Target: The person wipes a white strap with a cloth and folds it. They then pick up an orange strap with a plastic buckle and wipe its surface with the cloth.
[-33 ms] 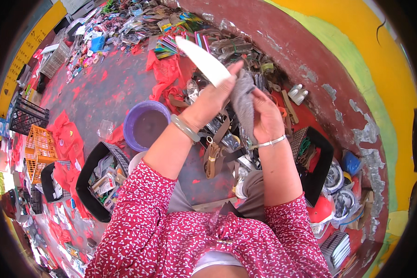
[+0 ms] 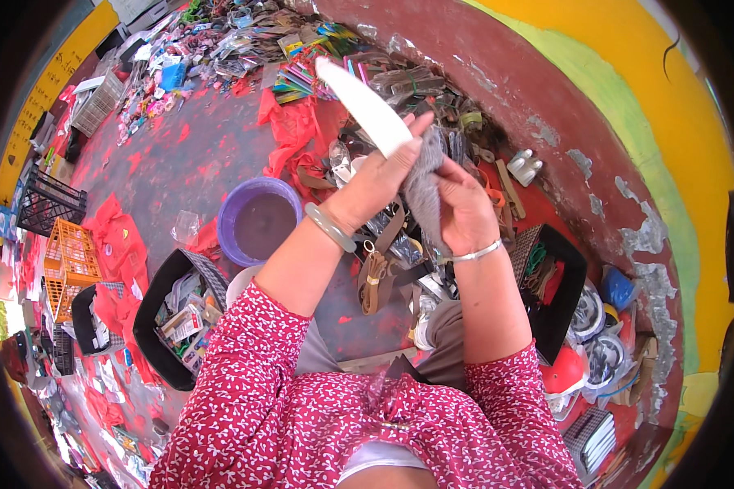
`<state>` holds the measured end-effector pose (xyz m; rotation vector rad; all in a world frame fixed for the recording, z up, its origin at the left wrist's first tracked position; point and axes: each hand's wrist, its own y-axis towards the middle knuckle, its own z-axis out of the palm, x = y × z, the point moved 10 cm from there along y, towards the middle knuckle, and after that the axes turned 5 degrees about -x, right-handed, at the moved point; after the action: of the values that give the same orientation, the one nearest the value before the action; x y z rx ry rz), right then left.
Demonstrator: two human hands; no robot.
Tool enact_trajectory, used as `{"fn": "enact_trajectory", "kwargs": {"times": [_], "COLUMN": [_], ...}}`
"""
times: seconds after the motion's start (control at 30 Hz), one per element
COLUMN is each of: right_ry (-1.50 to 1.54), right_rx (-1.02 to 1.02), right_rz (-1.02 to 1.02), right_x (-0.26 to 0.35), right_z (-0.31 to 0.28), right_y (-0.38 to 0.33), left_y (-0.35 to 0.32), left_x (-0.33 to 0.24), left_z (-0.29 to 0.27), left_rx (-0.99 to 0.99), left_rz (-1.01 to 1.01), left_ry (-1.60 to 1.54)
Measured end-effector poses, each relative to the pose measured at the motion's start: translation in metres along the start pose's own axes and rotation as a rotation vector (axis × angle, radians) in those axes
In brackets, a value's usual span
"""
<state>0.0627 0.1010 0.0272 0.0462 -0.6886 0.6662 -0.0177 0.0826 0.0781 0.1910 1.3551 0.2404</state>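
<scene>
My left hand (image 2: 377,184) is closed on a long white flat piece (image 2: 367,106), curved and tapering to a rounded tip that points up and left. Its lower end disappears behind my thumb and fingers. A grey, fuzzy-looking cloth (image 2: 423,189) hangs between my hands, close to that lower end. My right hand (image 2: 469,215) pinches the cloth's right edge, fingers bent. Whether the cloth wraps around the white piece is hidden. Below the hands lie brown straps (image 2: 372,281) with a metal ring.
A purple tub (image 2: 258,220) stands left of my left forearm. Black bins of small goods sit on both sides, at left (image 2: 171,334) and at right (image 2: 558,285). Piled goods (image 2: 399,81) line the peeling wall (image 2: 538,106). Orange crates (image 2: 72,265) stand far left.
The white piece has shifted slightly right and up at its tip. Both hands have moved a little closer together, and the cloth has changed its folds.
</scene>
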Motion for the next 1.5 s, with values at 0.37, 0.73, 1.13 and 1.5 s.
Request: {"fn": "enact_trajectory", "kwargs": {"times": [0.37, 0.73, 1.13, 1.5], "right_ry": [-0.812, -0.335, -0.475, -0.388], "right_rx": [0.081, -0.101, -0.232, -0.217], "right_rz": [-0.142, -0.196, -0.404, -0.319], "right_x": [0.015, 0.023, 0.079, 0.065], "right_z": [0.003, -0.021, -0.034, -0.032], "right_y": [-0.011, -0.003, -0.015, -0.010], "left_y": [-0.004, -0.003, 0.001, -0.014], "left_x": [0.012, 0.024, 0.050, 0.063], "left_z": [0.014, 0.004, -0.025, 0.012], "left_rx": [0.125, -0.115, -0.167, -0.042], "left_rz": [0.006, -0.261, -0.413, -0.501], "left_ry": [0.167, -0.651, -0.794, -0.207]}}
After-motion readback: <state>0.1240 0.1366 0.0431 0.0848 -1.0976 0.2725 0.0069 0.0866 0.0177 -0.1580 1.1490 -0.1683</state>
